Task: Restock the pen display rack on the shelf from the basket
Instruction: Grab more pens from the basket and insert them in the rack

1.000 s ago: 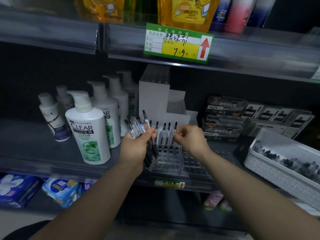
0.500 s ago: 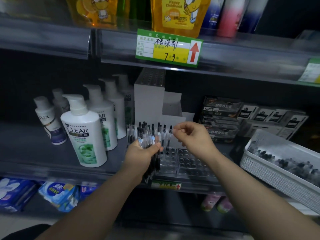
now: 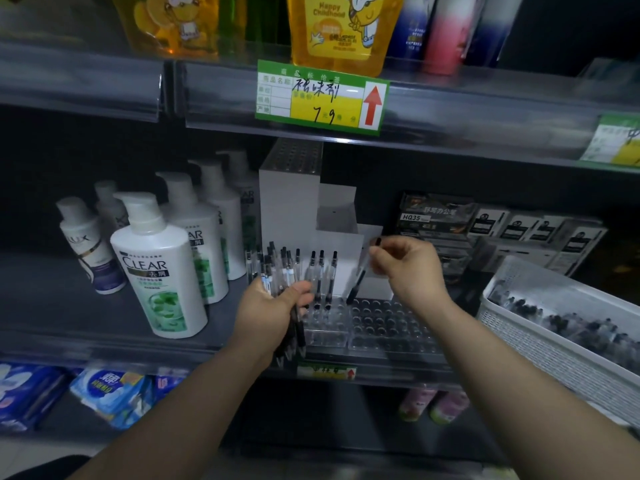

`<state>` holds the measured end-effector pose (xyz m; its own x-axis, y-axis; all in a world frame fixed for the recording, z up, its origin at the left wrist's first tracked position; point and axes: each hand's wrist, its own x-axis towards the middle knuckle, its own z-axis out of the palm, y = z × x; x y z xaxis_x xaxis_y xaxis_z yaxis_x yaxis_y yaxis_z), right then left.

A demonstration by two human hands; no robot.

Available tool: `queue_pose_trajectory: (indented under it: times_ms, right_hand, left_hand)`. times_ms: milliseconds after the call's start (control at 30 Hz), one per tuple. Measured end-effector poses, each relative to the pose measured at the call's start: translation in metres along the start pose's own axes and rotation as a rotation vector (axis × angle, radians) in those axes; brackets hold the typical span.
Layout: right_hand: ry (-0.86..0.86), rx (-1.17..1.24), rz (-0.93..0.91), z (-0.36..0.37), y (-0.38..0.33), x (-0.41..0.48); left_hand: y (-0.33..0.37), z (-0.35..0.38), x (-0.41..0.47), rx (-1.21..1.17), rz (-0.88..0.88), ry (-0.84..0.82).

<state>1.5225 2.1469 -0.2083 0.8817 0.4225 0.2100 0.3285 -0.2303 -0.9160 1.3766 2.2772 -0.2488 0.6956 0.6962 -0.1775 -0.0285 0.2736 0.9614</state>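
The left hand [image 3: 273,308] is closed round a bundle of black-capped clear pens [image 3: 282,268], thumb across their front; their caps fan out above the fist and the dark tips stick out below it, in front of the shelf [image 3: 69,306] edge. The right hand [image 3: 408,268] pinches a single pen [image 3: 356,287] between thumb and fingertips near its cap end. That pen is tilted, cap up by the fingers, tip slanting down and to the hand's left, ending just above the clear pen display rack [image 3: 391,323]. The rack's front block of holes lies directly below the right hand and just right of the left hand. Three pens [image 3: 322,271] stand upright in its back row, between the two hands and close beside the left thumb. Behind both hands rise the rack's white stepped tiers [image 3: 291,202]. To the right of the right forearm, near it but apart, sits the white lattice basket [image 3: 540,351], with a blurred heap of more pens [image 3: 588,327] inside. Left of the left hand stands a white CLEAR shampoo bottle [image 3: 159,268], with a LUX bottle [image 3: 88,244] further left. Beyond the right hand are dark HQ35 boxes [image 3: 433,216], and above both hands a green and yellow price tag [image 3: 322,95] hangs on the upper shelf's edge.
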Motion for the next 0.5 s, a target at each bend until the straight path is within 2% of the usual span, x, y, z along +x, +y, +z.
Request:
queue_pose_trajectory:
  times_ms: [333,500]
  right_hand:
    - [0.018,-0.154,-0.140,0.016,-0.007,0.007]
    - [0.022,-0.213,-0.145,0.019,-0.009,0.012]
  left_hand:
    - [0.009,0.003,-0.004,-0.060,0.008,0.011]
    - [0.010,0.001,-0.004,-0.062,0.014,0.031]
